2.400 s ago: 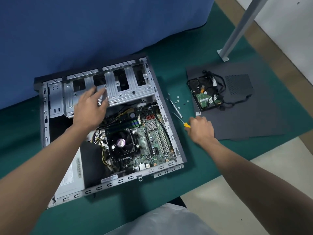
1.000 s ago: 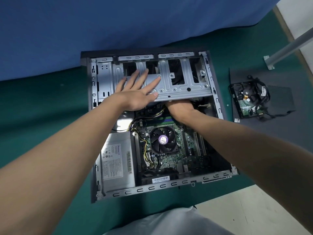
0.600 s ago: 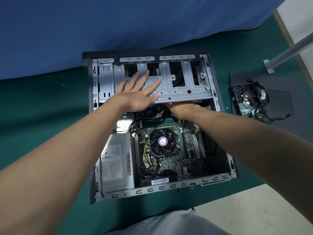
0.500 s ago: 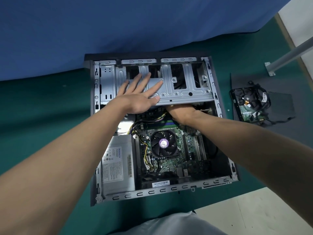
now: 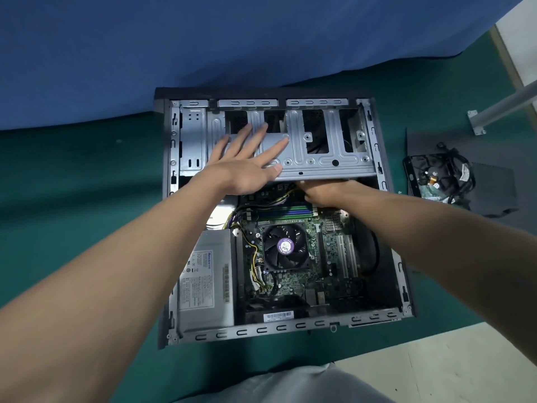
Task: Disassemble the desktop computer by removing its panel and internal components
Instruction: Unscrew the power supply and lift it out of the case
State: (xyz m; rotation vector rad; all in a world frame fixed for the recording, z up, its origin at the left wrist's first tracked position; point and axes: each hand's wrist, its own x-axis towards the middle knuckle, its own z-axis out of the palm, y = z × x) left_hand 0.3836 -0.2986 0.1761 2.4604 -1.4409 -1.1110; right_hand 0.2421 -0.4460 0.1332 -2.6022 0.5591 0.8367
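— Left hand [image 5: 247, 167] on my feed lies flat, fingers straight and spread, palm down on top of the grey drive cage [image 5: 319, 158]. It holds nothing. The forearm comes in from the lower left.

— And the other one?

— I have the right hand [image 5: 322, 191] at the cage's near edge, back of the hand up, fingers tucked under the metal. They are hidden there, so I cannot tell whether they grip anything. That arm reaches in from the right, over the case's side wall.

— Where is the computer?

— The desktop computer case [image 5: 171, 199] lies on its side on the green mat [image 5: 72, 199], open face up, its far end just in front of the blue cloth [image 5: 203, 39].

— What is in it?

— I see the drive cage across the far end. Nearer me, the power supply [image 5: 206, 280] sits in the left corner. The motherboard [image 5: 331, 242] lies to its right, with the CPU fan [image 5: 284, 247] at its middle and the memory sticks [image 5: 284, 212] just beyond the fan, close to my right wrist. Yellow and black wires [image 5: 255, 263] run between the supply and the fan.

— Anything outside the case?

— To the right, apart from the case, the dark side panel [image 5: 494, 184] lies flat with a hard drive [image 5: 433, 175] and black cables [image 5: 465, 175] on it.
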